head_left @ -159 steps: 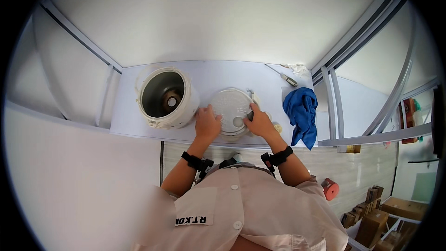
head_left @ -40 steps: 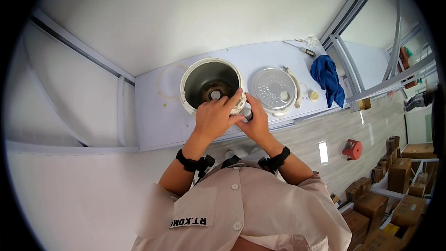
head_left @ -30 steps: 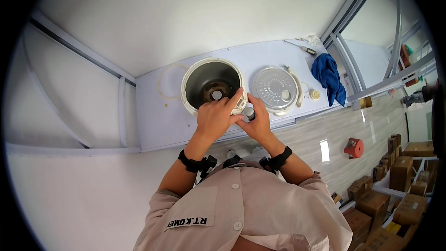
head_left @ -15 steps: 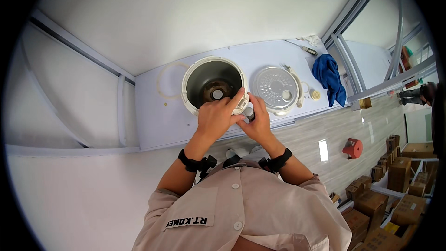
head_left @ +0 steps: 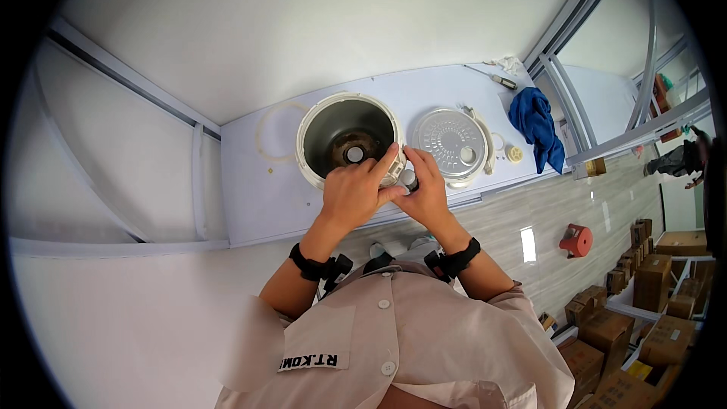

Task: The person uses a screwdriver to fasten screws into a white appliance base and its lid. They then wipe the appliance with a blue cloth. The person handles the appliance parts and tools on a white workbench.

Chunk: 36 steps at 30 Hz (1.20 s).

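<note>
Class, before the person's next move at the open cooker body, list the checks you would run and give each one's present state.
1. Both hands meet at the cooker body's near rim: left hand, right hand: ok.
2. Small dark part gripped firmly between the fingers: cannot tell.
3. Cooker body stands upright on the white bench: ok.
4. Round metal lid plate lies apart, right of the body: ok.
5. Blue cloth and screwdriver lie away from the hands: ok.

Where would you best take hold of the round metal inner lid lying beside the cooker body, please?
Grip the round metal inner lid by its outer rim, coming from above at the near edge. It lies flat on the white table with free space there, while the cooker body and both hands crowd its left side.
</note>
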Tool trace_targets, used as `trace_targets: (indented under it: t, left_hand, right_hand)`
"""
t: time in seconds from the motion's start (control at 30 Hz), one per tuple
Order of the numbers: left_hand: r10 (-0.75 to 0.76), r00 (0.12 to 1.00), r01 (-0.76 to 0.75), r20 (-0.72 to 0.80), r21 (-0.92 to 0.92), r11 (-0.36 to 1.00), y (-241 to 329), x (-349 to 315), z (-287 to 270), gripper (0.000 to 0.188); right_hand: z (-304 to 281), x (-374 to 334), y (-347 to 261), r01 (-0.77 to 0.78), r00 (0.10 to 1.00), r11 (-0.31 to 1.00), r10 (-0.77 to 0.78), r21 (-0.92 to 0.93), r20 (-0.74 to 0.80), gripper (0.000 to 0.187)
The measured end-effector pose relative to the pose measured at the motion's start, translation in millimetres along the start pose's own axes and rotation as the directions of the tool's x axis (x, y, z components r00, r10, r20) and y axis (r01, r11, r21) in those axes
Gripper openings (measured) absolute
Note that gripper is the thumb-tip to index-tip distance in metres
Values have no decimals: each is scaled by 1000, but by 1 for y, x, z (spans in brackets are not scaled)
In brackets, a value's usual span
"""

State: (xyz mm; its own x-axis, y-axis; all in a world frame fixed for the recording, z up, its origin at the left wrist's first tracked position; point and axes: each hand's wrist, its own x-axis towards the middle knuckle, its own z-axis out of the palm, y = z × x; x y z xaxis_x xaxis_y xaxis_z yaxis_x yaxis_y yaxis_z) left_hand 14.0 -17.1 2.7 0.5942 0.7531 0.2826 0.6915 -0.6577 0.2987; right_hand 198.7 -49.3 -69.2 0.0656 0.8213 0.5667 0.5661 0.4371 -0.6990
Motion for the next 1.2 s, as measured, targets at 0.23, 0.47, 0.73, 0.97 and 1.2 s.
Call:
trace_targets:
  t: [0.23,0.47,0.73,0.97,1.2]
  left_hand:
    - [-14,1000,14,-1,13,1000,2,2,-1,68]
    - [-22,999,22,-47,15,1000,4,0,2,62]
    - [-40,999,40,-5,-3,999,3,2,0,61]
    - [-48,997,50,54,-39,998,2,3,-4,73]
    - [-34,999,35,32,-30,999,0,2,-1,86]
  right_hand:
    - [5,-2,0,-29,999,998,30,50,-28,79]
    - [-3,4,-3,-92,996,991,89,102,29,71]
    - [2,-1,5,-30,999,997,31,78,-10,76]
    - [16,-18,14,-133,991,986,130,97,36,79]
    - [19,-21,15,-169,985,980,166,109,39,80]
